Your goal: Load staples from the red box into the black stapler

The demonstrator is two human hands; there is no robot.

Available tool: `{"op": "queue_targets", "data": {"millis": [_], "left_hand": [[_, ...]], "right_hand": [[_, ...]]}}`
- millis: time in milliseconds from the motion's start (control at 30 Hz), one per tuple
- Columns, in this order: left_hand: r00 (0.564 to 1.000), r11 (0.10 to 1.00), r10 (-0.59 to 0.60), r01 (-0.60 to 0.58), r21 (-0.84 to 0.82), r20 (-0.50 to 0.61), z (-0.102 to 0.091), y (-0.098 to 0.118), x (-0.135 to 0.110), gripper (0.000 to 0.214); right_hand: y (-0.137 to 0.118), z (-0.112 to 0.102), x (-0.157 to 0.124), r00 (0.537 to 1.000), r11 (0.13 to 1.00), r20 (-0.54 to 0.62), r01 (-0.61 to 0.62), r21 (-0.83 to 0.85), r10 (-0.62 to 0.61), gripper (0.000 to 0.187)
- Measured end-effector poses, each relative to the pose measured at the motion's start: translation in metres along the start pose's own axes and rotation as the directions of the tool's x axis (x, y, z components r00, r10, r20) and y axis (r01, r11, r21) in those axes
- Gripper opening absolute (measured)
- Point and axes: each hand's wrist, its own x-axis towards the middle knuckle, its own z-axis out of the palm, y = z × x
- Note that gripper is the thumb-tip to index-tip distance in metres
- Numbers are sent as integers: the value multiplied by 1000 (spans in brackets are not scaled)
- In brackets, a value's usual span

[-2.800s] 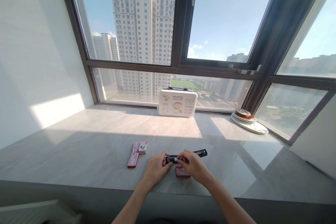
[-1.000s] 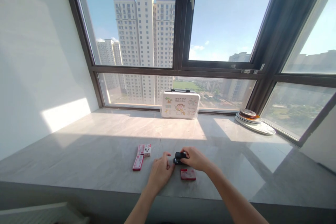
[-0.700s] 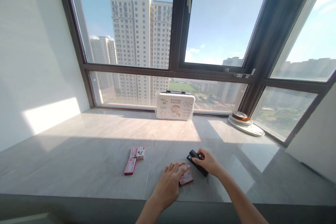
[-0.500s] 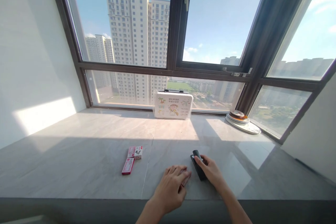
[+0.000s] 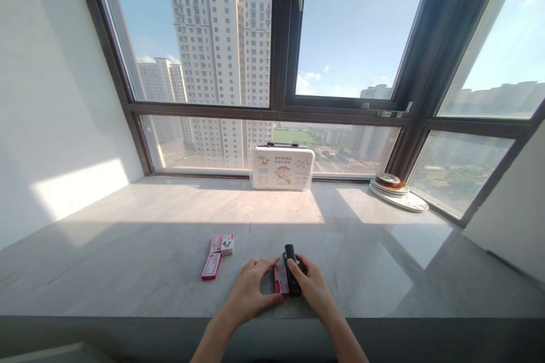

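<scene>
The black stapler (image 5: 292, 285) is pinched in my right hand (image 5: 314, 285), just right of a red-and-white box (image 5: 280, 281). Far ahead of my grip, a white case (image 5: 283, 180) says "TRAVEL"; the box's words are too small. My right thumb lies across the stapler. My left hand (image 5: 247, 294) curves around the box; I can't tell if it squeezes.

Marbled grey sill (image 5: 140, 261) beneath the left hand (image 5: 250, 292), dark-framed window (image 5: 281, 39) beyond it, white wall (image 5: 51, 79) well to its left bearing a bright sunlit patch (image 5: 85, 187), apartment towers (image 5: 223, 62) outside, blue sky (image 5: 353, 17) above them.
</scene>
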Motion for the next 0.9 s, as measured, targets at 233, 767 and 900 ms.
{"op": "queue_targets", "data": {"millis": [233, 767, 900], "left_hand": [[956, 982, -117, 70, -177, -269, -38, -32, -13, 40], [985, 992, -82, 94, 78, -150, -55, -49, -52, 20], [997, 990, -25, 15, -138, -69, -36, -8, -24, 35]], "right_hand": [[11, -5, 4, 992, 990, -90, -75, 120, 86, 67], [4, -11, -2, 996, 992, 16, -91, 93, 90, 54], [1, -11, -3, 994, 991, 25, -108, 84, 106, 56]]}}
